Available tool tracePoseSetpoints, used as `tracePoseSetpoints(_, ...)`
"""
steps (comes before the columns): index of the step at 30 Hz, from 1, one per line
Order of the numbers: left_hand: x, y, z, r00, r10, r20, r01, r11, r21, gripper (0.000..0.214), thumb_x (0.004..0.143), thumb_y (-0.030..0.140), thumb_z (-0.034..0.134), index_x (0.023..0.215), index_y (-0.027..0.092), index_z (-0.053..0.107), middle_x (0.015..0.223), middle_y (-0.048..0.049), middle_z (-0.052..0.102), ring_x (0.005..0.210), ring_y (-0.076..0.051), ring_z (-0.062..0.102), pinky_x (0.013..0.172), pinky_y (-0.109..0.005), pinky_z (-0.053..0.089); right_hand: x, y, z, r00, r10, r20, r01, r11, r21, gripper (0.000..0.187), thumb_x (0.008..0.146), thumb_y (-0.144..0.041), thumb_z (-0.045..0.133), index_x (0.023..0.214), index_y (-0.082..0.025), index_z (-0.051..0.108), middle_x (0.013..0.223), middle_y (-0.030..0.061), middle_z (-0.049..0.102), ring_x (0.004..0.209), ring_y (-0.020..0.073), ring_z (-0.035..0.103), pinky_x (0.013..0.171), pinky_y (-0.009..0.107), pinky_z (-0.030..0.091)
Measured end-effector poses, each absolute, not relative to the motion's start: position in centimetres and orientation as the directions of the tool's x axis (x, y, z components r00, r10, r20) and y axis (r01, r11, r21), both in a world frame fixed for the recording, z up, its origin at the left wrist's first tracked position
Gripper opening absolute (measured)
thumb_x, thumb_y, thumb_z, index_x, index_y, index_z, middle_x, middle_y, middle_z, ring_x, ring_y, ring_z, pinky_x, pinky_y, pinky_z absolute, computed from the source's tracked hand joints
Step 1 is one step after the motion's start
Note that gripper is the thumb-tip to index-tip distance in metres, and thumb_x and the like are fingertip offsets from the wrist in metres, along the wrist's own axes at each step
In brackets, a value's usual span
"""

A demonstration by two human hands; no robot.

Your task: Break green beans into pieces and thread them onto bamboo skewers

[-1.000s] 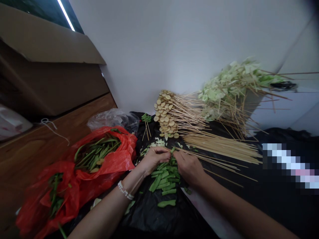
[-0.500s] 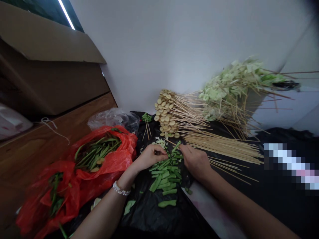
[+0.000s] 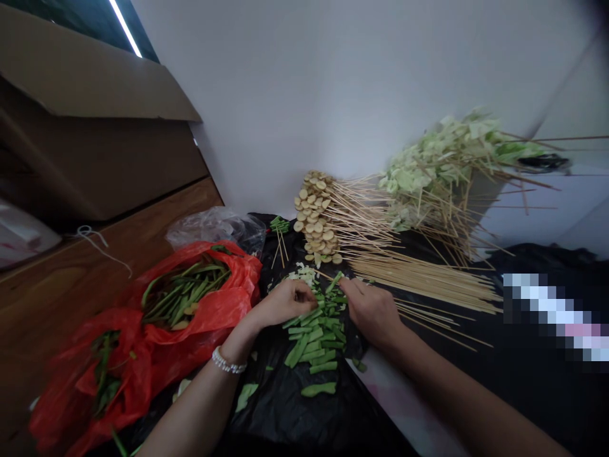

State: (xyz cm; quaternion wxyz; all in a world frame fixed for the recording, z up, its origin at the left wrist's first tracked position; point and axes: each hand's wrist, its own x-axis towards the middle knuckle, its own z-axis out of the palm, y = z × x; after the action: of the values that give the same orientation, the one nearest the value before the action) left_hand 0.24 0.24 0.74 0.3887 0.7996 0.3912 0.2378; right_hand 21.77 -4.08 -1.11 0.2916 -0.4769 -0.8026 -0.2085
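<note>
Cut green bean pieces (image 3: 317,346) lie in a pile on black plastic (image 3: 285,406). My left hand (image 3: 288,303), with a beaded bracelet at the wrist, has its fingers curled in a pinch at the pile's upper left edge. What those fingertips hold, if anything, is hidden. To the right of the pile, my right hand (image 3: 373,309) is closed round a thin bamboo skewer (image 3: 323,274), whose end sticks out to the left. A single green bean piece (image 3: 335,282) sits close by that end; whether it is pierced I cannot tell.
Bare skewers (image 3: 428,282) lie right of centre. Beyond are skewered potato slices (image 3: 314,216), skewered cabbage leaves (image 3: 428,162) and a few finished green bean skewers (image 3: 280,225). Red bags (image 3: 223,308) of beans stand left, near a cardboard box (image 3: 118,158). A white wall (image 3: 285,95) rises behind.
My left hand has shifted slightly left and down at the pile's edge. My right hand has barely moved and still grips the skewer.
</note>
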Motion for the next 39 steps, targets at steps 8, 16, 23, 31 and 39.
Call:
tracePoseSetpoints(8,0.67,0.74,0.92,0.287,0.957,-0.036,0.005,0.036,0.999,0.028,0.076,0.042,0.066,0.081,0.017,0.055,0.074,-0.0033,0.068,0.057,-0.011,0.061,0.047,-0.016,0.041,21.69,-4.26,-0.71,-0.352,0.637,0.686,0.892,0.450,0.041,0.024,0.088,-0.013,0.042,0.098,-0.016,0.064,0.071,0.0009,0.060,0.058,0.0122,0.051,0.057,0.027,0.029)
tracePoseSetpoints(16,0.48,0.90,1.33,0.202,0.955,-0.217,-0.347,0.277,0.896,0.025,0.072,0.016,0.074,0.094,0.012,0.063,0.089,-0.0097,0.071,0.080,-0.016,0.069,0.068,-0.022,0.056,21.42,-4.27,-0.95,-0.376,0.654,0.656,0.888,0.457,0.054,0.022,0.089,-0.015,0.042,0.098,-0.016,0.062,0.072,0.0011,0.060,0.060,0.0116,0.051,0.057,0.026,0.029)
tracePoseSetpoints(23,0.54,1.09,0.85,0.201,0.945,-0.257,-0.400,0.319,0.859,0.021,0.070,0.010,0.075,0.089,0.010,0.069,0.086,-0.0094,0.072,0.067,-0.012,0.067,0.052,-0.016,0.050,21.34,-4.36,-1.02,-0.384,0.668,0.638,0.882,0.469,0.039,0.018,0.088,-0.013,0.044,0.093,-0.017,0.061,0.073,0.0006,0.059,0.061,0.0115,0.051,0.057,0.026,0.028)
tracePoseSetpoints(31,0.68,1.08,0.78,0.213,0.949,-0.232,-0.430,0.304,0.850,0.020,0.067,0.008,0.076,0.086,0.010,0.070,0.080,-0.0067,0.072,0.064,-0.010,0.065,0.054,-0.017,0.051,21.32,-4.37,-1.14,-0.395,0.666,0.633,0.877,0.479,0.044,0.019,0.086,-0.012,0.046,0.096,-0.017,0.061,0.073,0.0004,0.059,0.061,0.0119,0.051,0.057,0.026,0.029)
tracePoseSetpoints(39,0.83,1.01,0.71,0.202,0.956,-0.212,-0.431,0.281,0.857,0.024,0.060,0.009,0.081,0.083,0.010,0.072,0.080,-0.0067,0.073,0.068,-0.011,0.066,0.058,-0.017,0.050,21.25,-4.39,-1.11,-0.405,0.663,0.629,0.874,0.484,0.052,0.021,0.084,-0.010,0.047,0.099,-0.016,0.061,0.073,0.0007,0.061,0.061,0.0124,0.052,0.057,0.027,0.029)
